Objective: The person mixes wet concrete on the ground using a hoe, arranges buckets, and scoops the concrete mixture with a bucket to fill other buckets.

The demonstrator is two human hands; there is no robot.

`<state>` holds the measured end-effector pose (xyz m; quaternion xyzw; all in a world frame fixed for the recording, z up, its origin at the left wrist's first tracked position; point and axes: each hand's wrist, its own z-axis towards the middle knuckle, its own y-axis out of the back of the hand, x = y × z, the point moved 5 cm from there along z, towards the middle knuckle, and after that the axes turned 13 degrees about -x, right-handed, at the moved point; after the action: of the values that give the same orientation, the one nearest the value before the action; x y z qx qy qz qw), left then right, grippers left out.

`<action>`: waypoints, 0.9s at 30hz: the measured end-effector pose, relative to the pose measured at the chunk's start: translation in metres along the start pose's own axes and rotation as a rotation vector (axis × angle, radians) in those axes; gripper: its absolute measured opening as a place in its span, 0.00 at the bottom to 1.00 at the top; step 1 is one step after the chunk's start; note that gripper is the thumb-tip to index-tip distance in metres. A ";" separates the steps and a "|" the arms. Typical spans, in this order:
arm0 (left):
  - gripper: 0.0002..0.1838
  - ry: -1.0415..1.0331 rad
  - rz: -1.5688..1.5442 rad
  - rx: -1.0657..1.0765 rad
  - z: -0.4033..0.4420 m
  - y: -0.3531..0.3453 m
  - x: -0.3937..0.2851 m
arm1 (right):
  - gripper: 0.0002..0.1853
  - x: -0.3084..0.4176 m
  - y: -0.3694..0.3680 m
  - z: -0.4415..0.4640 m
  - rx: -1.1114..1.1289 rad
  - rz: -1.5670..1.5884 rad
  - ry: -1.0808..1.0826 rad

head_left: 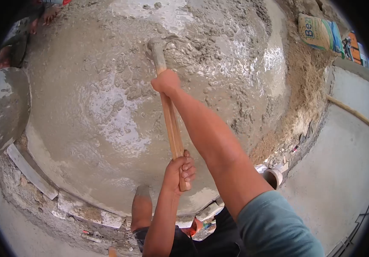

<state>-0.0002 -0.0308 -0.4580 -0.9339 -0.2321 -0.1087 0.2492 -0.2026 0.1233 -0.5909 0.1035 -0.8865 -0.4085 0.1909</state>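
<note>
Mid-frame, over the wet grey mix, the R hand is wrapped tight round the upper part of a long pale-brown wooden tool handle, back of hand up, fingers partly hidden. R arm reaches diagonally up from lower right, nearly straight, bare below a teal short sleeve. L hand is clenched round the handle's near end, fingers curled over w/ knuckles to the right, butt poking out just below; L forearm rises steeply from the bottom edge. Handle tilts slightly left toward its far end, where a grey-caked tool head sits in the mix; can't tell its full shape. Beside the L forearm, a bare leg w/ grey mud on it. Farther out: round pail near the R elbow, brown dirt bank on the right, beige, green & blue printed bag at upper right; another person's hand, upper left.
</note>
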 end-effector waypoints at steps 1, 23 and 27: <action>0.06 -0.004 0.009 -0.055 -0.009 0.028 0.005 | 0.21 -0.008 -0.018 -0.031 0.008 0.020 -0.062; 0.11 -0.428 0.791 -0.159 0.158 -0.111 0.080 | 0.11 -0.094 0.169 0.142 0.066 0.771 0.021; 0.11 -0.193 0.447 -0.043 0.156 -0.147 0.104 | 0.10 -0.107 0.159 0.172 -0.005 0.291 -0.016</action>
<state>0.0315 0.2020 -0.4966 -0.9732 -0.0400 0.0342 0.2239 -0.1830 0.3797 -0.5984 -0.0299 -0.8926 -0.3795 0.2413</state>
